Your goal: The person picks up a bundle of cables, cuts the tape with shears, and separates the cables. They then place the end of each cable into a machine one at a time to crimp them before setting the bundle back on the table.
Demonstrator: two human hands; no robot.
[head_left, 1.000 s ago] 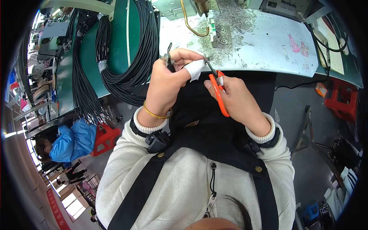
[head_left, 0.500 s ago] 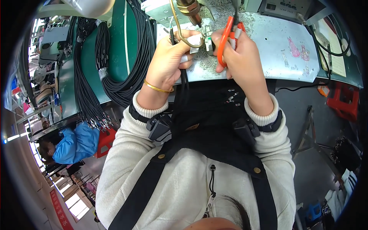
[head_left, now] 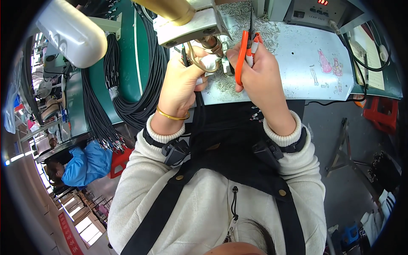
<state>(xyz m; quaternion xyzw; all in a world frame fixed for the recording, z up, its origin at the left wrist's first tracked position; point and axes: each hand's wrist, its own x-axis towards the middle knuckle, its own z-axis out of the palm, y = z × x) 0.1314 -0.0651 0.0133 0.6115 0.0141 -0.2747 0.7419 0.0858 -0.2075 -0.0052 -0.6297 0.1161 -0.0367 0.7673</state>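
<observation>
My left hand (head_left: pixel 176 85), a gold bangle at its wrist, is closed on black cables (head_left: pixel 199 98), whose lower ends hang over the bench edge. Its fingertips are at a small metal fixture (head_left: pixel 227 63), partly hidden behind a bent brass tube (head_left: pixel 195 63). Closed around orange-handled pliers (head_left: pixel 242 59), my right hand (head_left: pixel 265 78) has its thumb and forefinger at the other side of that fixture. The pliers' dark jaws (head_left: pixel 251 23) point away from me. Just above the fixture is a copper-coloured machine tip (head_left: pixel 212 46). What my fingertips pinch is too small to make out.
Small metal pieces (head_left: pixel 238 15) lie scattered over the metal sheet (head_left: pixel 297 63). Overhead are a machine head (head_left: pixel 187 32) and a white lamp (head_left: pixel 72 36). Bundled black cables (head_left: pixel 131 95) cover the green bench at left. A control box (head_left: pixel 316 12) stands back right; a co-worker in blue (head_left: pixel 89 163) sits left.
My view has shifted, so the machine head and lamp now show larger and lower. My right hand has moved slightly left, closer to my left hand. Both grips stay the same.
</observation>
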